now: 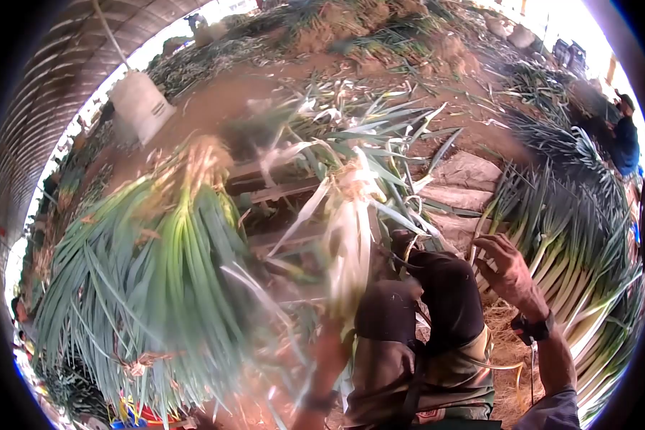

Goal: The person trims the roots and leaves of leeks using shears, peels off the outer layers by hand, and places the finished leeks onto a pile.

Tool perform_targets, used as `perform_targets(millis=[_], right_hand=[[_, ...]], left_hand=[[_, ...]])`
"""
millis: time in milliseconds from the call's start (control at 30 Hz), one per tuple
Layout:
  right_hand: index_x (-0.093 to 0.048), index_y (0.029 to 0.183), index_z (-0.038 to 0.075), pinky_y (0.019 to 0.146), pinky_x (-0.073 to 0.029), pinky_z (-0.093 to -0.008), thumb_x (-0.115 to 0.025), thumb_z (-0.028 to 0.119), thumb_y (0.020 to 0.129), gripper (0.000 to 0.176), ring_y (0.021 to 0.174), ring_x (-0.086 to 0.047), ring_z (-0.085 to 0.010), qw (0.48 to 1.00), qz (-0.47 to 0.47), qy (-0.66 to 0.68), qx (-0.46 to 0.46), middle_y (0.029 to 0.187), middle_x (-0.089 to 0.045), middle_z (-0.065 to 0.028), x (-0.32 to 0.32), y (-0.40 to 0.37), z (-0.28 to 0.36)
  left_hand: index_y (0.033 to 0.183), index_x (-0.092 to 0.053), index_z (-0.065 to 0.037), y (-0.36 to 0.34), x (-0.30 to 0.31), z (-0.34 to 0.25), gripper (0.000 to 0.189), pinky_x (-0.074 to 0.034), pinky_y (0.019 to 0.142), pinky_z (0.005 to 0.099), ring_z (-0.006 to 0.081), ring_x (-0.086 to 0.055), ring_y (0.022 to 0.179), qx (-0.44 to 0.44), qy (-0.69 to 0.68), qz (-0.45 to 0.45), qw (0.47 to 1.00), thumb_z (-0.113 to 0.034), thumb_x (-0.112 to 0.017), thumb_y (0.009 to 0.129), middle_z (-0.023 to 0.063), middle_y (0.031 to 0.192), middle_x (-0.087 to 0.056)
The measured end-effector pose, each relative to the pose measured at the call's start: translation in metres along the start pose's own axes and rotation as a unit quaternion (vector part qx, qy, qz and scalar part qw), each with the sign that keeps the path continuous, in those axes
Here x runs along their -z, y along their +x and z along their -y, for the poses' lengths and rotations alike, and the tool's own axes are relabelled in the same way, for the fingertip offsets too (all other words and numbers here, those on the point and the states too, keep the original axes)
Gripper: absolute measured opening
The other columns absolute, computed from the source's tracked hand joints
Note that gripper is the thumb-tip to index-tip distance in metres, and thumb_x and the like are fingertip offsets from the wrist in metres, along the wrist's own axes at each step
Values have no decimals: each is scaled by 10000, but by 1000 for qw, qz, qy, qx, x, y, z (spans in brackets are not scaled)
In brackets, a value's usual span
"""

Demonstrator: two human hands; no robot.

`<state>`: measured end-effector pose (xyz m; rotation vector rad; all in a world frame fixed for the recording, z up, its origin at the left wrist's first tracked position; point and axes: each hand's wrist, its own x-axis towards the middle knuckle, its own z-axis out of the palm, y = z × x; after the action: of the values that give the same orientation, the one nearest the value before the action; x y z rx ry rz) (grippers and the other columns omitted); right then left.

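My right hand [509, 272] is beside my right knee, fingers apart and slightly curled, palm toward the knee. Its fingertips are close to a thin pale leek stalk [478, 240] at the edge of the right-hand pile of leeks [552, 265]. Motion smears my left hand [330, 351], low beside my left knee, so I cannot tell what its fingers grip. Just above it, a blurred bundle of leeks [347, 251] with whitish stems overlaps my knee in this view. To the left, a big heap of green leek leaves [172, 265] fans down toward me.
Flat pale slabs [459, 193] lie ahead of my knees, with loose leaves around them. A white sack [140, 104] hangs at upper left. Bare soil [222, 100] and more leek heaps lie beyond. Another person [626, 136] is at the far right.
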<state>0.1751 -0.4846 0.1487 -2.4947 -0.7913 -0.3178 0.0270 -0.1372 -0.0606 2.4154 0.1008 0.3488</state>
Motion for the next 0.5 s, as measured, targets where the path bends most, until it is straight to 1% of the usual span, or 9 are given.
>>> perform_targets(millis=[67, 100, 133, 233, 333, 433, 500], right_hand=[[-623, 1159, -18, 887, -537, -426, -695, -7, 784, 382, 1057, -626, -378, 998, 7, 5, 57, 1122, -652, -190, -15, 14, 9], [-622, 1160, -16, 887, -537, -427, -691, -9, 782, 384, 1052, -626, -377, 998, 20, 18, 52, 1123, -653, -188, -22, 18, 11], [-622, 1161, -13, 887, -537, -428, -687, -11, 780, 386, 1047, -626, -376, 998, 33, 30, 46, 1124, -654, -187, -29, 19, 14], [-628, 1141, -8, 885, -532, -430, -690, 0, 787, 359, 1023, -630, -365, 996, 49, 52, 50, 1110, -658, -179, -50, 22, 19], [-645, 1126, -2, 885, -520, -427, -710, 13, 784, 349, 1010, -629, -363, 995, 40, 71, 50, 1090, -665, -165, -71, 16, 13], [-662, 1106, 2, 880, -519, -426, -724, 31, 777, 336, 993, -635, -361, 996, 46, 35, 63, 1064, -680, -159, -75, 16, 13], [-670, 1085, 5, 872, -520, -428, -728, 50, 776, 317, 988, -640, -358, 996, 54, 34, 55, 1034, -691, -155, -73, 17, 14]], left_hand=[[1152, -610, -32, -7, -14, 3, 359, -529, 818, 451, 339, -652, 950, 31, -9, -26, 999, -200, -753, 869, 168, 1062, -663], [1152, -607, -33, -8, -18, 3, 359, -525, 819, 455, 341, -647, 953, 46, -14, -38, 998, -203, -750, 869, 171, 1062, -658], [1162, -599, -35, -7, -22, 4, 352, -511, 832, 471, 360, -637, 962, 58, 19, -47, 997, -204, -727, 880, 172, 1043, -655], [1171, -592, -27, 4, -28, 4, 350, -506, 848, 476, 377, -632, 987, 49, 50, -48, 996, -203, -706, 891, 175, 1046, -655], [1214, -555, -17, 12, -36, 15, 393, -506, 870, 464, 389, -626, 1037, 86, 20, 2, 996, -220, -689, 906, 187, 1095, -655], [1334, -493, -56, 11, -45, 21, 558, -468, 937, 530, 426, -532, 1228, 143, -25, 44, 988, -326, -701, 892, 230, 1394, -515], [1374, -464, -66, 9, -51, 22, 589, -482, 914, 521, 427, -562, 1176, 168, -41, 48, 984, -349, -677, 904, 235, 1360, -533]])
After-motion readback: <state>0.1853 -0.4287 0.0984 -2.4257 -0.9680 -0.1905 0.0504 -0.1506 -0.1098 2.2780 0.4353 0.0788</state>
